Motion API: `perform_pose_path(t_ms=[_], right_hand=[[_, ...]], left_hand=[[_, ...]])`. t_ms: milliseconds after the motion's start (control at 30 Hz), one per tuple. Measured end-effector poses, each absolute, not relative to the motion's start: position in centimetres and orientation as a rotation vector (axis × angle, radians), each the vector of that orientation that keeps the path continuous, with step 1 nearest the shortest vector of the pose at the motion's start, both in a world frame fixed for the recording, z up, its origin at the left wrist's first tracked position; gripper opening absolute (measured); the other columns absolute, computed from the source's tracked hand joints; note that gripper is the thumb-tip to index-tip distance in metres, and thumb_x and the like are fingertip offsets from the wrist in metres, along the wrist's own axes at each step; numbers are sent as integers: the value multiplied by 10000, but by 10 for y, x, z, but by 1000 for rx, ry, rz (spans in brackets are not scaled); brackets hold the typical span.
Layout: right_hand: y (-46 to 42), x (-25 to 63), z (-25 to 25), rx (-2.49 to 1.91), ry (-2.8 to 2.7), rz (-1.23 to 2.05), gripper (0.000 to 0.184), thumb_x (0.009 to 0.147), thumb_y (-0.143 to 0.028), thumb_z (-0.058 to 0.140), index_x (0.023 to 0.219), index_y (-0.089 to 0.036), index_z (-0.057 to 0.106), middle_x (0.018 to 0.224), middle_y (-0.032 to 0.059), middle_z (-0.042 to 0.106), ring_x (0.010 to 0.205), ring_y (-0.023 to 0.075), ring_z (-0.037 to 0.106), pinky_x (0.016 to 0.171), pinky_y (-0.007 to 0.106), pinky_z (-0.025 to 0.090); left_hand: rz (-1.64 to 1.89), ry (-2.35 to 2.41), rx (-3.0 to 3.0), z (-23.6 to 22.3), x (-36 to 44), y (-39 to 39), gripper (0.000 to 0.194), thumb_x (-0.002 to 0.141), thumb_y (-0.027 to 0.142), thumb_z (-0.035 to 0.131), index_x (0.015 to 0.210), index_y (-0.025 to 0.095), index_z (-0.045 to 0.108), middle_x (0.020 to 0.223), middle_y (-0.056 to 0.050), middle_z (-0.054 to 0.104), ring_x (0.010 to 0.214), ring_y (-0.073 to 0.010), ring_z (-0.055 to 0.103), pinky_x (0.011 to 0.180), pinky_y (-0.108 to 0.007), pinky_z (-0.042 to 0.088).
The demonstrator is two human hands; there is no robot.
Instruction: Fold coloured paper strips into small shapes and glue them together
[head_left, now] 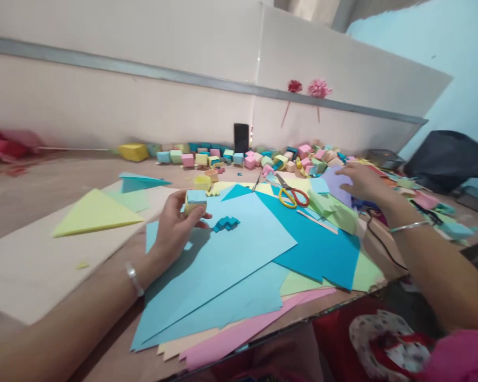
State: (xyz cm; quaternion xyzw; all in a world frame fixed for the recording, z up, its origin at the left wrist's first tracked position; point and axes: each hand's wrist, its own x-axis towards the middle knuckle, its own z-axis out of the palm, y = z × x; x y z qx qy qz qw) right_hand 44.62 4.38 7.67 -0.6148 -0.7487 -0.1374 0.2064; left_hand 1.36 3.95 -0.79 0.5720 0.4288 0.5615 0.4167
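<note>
My left hand [180, 220] is closed around a small paper cube [195, 199], pale yellow with a light blue top face. A folded zigzag strip of blue paper [226, 224] lies just right of it on the light blue sheets [231, 260]. Over a lavender paper [336, 185] at the right is my right hand [360, 183], its fingers apart and bent downward; contact with the paper cannot be made out. Close below that hand a dark blue tool with a cord [364, 204] is partly hidden. Scissors [289, 192] with yellow and red handles lie between the hands.
Several coloured paper cubes [188, 160] line the wall, with a phone [241, 138] upright behind them. A folded yellow sheet [97, 213] lies left. Green folded paper [334, 209] sits near the right hand. A black cord [384, 246] runs toward the table's front edge.
</note>
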Motion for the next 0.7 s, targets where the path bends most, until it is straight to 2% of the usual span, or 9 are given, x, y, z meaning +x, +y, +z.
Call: perform_pose_path(t_ms=[67, 133, 200, 300, 367, 433, 567, 700], right_hand=[[52, 394, 72, -1440, -2303, -105, 200, 807, -132, 656, 993, -143, 727, 1002, 111, 696, 843, 162, 634, 720, 267, 476], [56, 335, 61, -1139, -2454, 147, 158, 839, -180, 633, 966, -184, 728, 975, 80, 665, 838, 161, 633, 707, 265, 503], [58, 282, 45, -1037, -2499, 240, 191, 816, -180, 670, 1001, -185, 717, 1026, 95, 632, 842, 165, 624, 713, 282, 514], [61, 236, 14, -1056, -2502, 213, 355, 703, -134, 756, 1053, -154, 695, 1003, 109, 634, 911, 204, 615, 784, 330, 510], [65, 226, -4, -1082, -2435, 211, 246, 689, -104, 740, 927, -158, 706, 921, 83, 660, 885, 198, 620, 765, 312, 500], [67, 227, -14, -1094, -2380, 196, 160, 733, -72, 660, 863, -161, 691, 858, 62, 677, 821, 176, 625, 731, 290, 491], [64, 236, -7, -1105, -2292, 156, 204, 767, -43, 539, 887, -162, 653, 804, 37, 689, 705, 141, 617, 679, 261, 479], [51, 238, 14, -946, -2226, 33, 186, 778, -56, 518, 853, -180, 635, 768, 19, 668, 680, 132, 598, 669, 246, 468]], left_hand=[[1387, 1076, 1437, -8, 13, 38, 448, 788, 347, 691, 1150, 232, 453, 987, -20, 594, 714, -176, 703, 523, -271, 580], [1376, 1083, 1448, -8, 14, 36, 449, 793, 347, 687, 1156, 229, 450, 1017, -23, 582, 727, -172, 703, 529, -269, 581], [1375, 1076, 1453, -10, 14, 35, 450, 795, 345, 687, 1155, 222, 448, 1040, -27, 568, 737, -168, 700, 534, -269, 585], [1384, 1009, 1452, -12, 14, 35, 454, 796, 339, 686, 1160, 212, 445, 1054, -26, 550, 752, -165, 694, 551, -274, 593], [1361, 956, 1466, -13, 14, 35, 464, 794, 329, 684, 1177, 212, 450, 1057, -28, 551, 788, -177, 692, 574, -285, 602], [1341, 950, 1501, -14, 14, 35, 479, 771, 312, 705, 1179, 213, 474, 1075, -33, 554, 794, -171, 680, 582, -286, 607], [1311, 1006, 1615, -19, 13, 37, 518, 737, 285, 733, 1209, 215, 532, 1157, -58, 559, 775, -143, 629, 565, -261, 589], [1270, 981, 1685, -21, 12, 39, 544, 769, 299, 708, 1277, 211, 537, 1204, -84, 560, 864, -170, 616, 581, -236, 552]])
